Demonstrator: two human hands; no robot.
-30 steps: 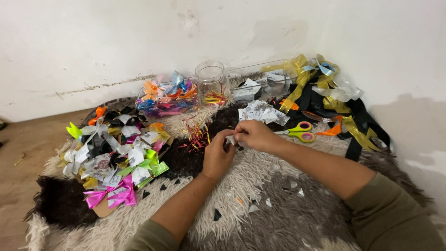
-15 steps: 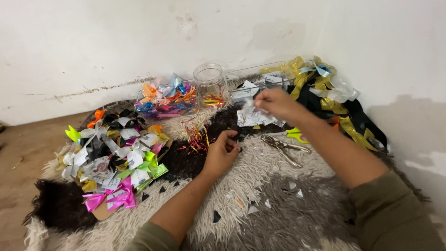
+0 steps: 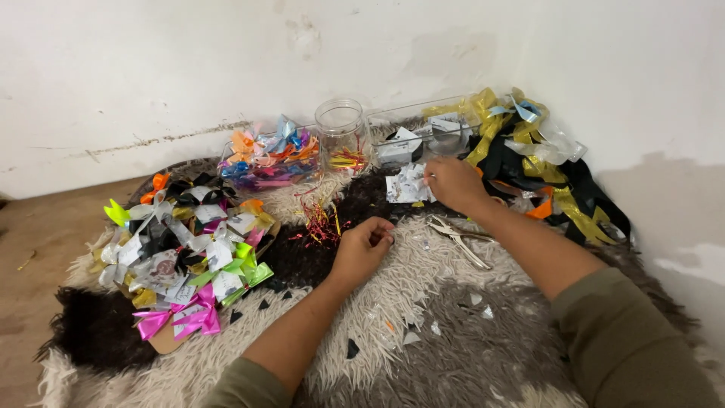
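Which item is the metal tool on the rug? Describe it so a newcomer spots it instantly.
Start at the shaggy rug against the white wall, then find the right hand reaching toward the ribbon pile. Just below that wrist lie the pliers, flat on the pale fur. They are the only bare silver metal item; everything nearby is ribbon, paper or clear plastic.

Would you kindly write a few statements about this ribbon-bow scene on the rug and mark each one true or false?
1. The right hand reaches to the silvery paper scraps. True.
2. The metal pliers are held in the left hand. False: they lie on the shaggy rug.
3. The clear glass jar stands upright. True.
4. The pile of finished ribbon bows lies right of both hands. False: it lies to their left.
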